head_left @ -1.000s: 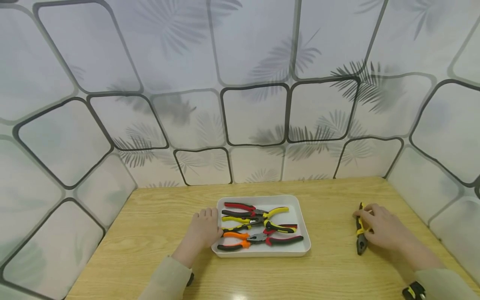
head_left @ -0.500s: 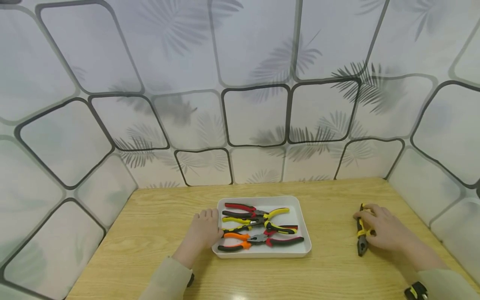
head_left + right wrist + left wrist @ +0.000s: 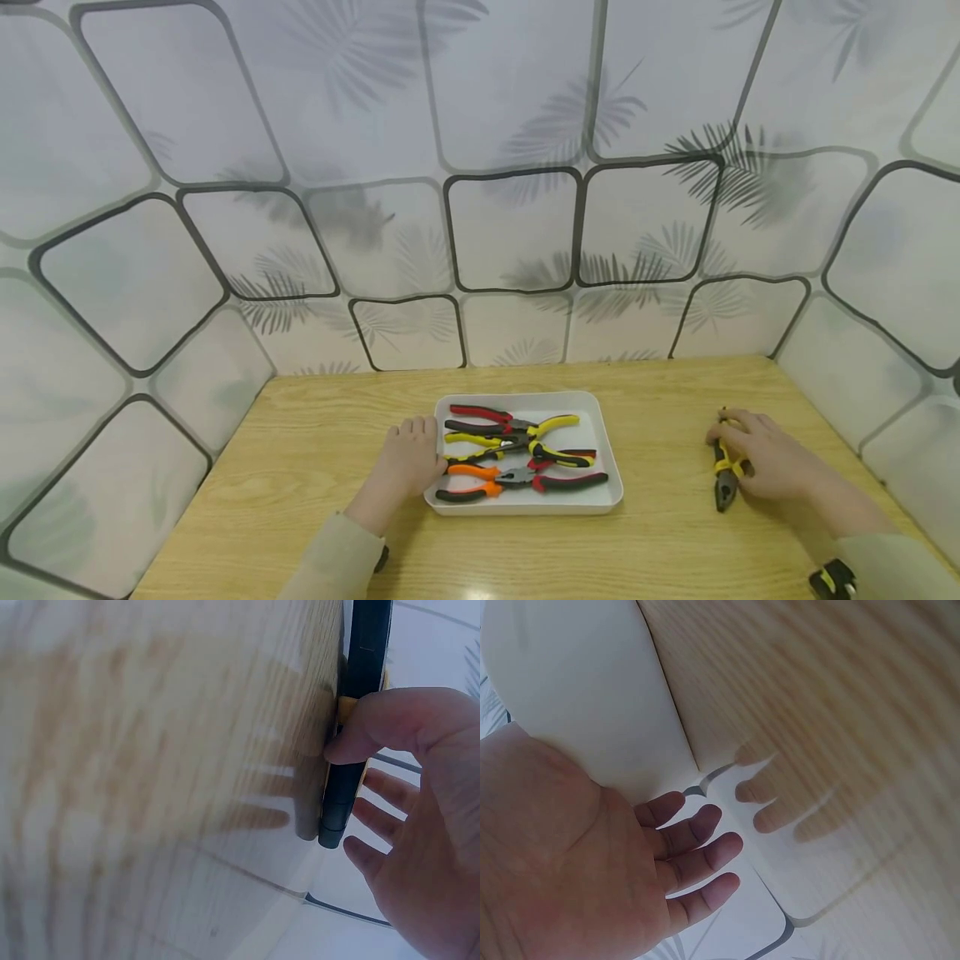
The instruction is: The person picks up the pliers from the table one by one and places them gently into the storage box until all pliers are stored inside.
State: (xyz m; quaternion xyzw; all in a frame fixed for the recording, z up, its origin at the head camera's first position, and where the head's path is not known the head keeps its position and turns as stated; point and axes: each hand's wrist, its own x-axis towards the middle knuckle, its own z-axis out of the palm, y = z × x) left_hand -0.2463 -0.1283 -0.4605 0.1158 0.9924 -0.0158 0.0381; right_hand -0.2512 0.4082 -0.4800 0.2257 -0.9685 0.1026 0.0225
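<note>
My left hand (image 3: 408, 458) rests at the left side of a white tray (image 3: 611, 487), thumb by its rim. In the left wrist view its fingers (image 3: 705, 855) stretch out loosely beside the tray wall (image 3: 592, 690). On the right, my right hand (image 3: 780, 458) holds yellow-and-black pliers (image 3: 725, 490) by the handles, low over the table, with the black nose towards me. The right wrist view shows the thumb (image 3: 360, 735) on one side of the dark handle (image 3: 341, 799) and the other fingers behind it.
Several pliers lie crossed in the tray: red-and-black ones (image 3: 480, 414), yellow-and-black ones (image 3: 558, 454) and orange-and-black ones (image 3: 472, 483). The wooden table (image 3: 330, 433) ends at patterned cloth walls (image 3: 510, 333) at the back and sides.
The pliers have shifted slightly in my right hand; less of the far yellow handle end shows. My left hand and the tray stay still.
</note>
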